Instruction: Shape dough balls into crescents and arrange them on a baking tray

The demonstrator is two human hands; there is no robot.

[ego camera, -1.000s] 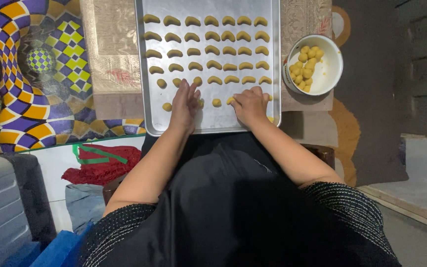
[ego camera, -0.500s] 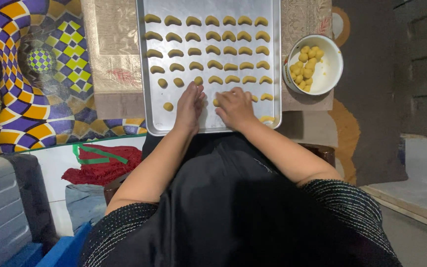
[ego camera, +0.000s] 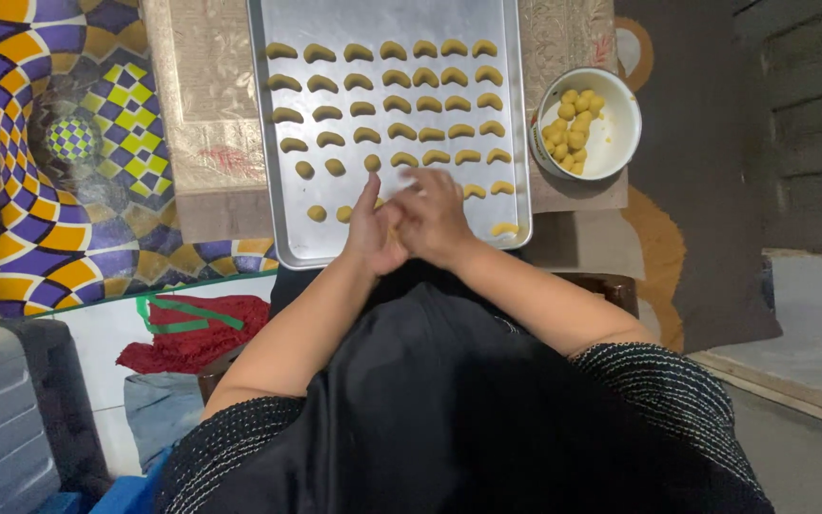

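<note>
Both hands now drawn together over the near edge of the metal baking tray (ego camera: 268,143), where a second ago spread apart and flat on the sheet, one at each end of the near rows. Left hand (ego camera: 373,228) cupped against right hand (ego camera: 435,221), fingers overlapping at the tray's front middle; apparently pressing or rolling something small between them, but the piece itself hidden, so whether grasped or merely closed on nothing cannot tell. Rows of crescent-shaped dough pieces (ego camera: 397,105) lined up across the far and middle tray, unchanged in position. Nearer rows incomplete: a few round, unshaped dough lumps (ego camera: 317,213) at front left, one curved piece (ego camera: 504,228) at front right. White bowl (ego camera: 611,143) of yellow dough balls (ego camera: 571,128) just beside the tray's right edge, untouched. Tray resting on a patterned cloth (ego camera: 202,114) over the bench. Judged: shift from placing to shaping, with the near rows left to fill.
</note>
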